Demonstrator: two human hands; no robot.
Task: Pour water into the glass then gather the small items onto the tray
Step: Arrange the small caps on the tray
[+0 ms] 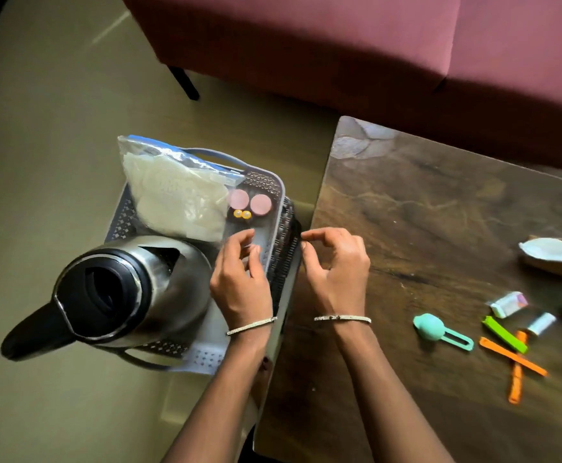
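A grey perforated tray (274, 182) with handles stands left of the wooden table (440, 202). It holds a steel kettle (172, 282), a zip bag of white grains (172, 195), two pink discs (249, 201) and two small yellow pieces (242, 214). My left hand (239, 282) hovers over the tray's right side, fingers curled and apart, nothing seen in them. My right hand (336, 272) is at the tray's right rim, thumb and forefinger close together but apart. On the table's right lie a teal scoop (428, 325), a green clip (503, 332), orange clips (515, 359), a small box (506, 304) and a small white cylinder (542, 322). No glass is in view.
A maroon sofa (373, 45) stands behind the table and tray. A brown paper bag with white lining (557, 252) lies at the table's right edge. A dark basket (286, 242) sits under or beside the tray's right side. Olive floor surrounds the tray on the left.
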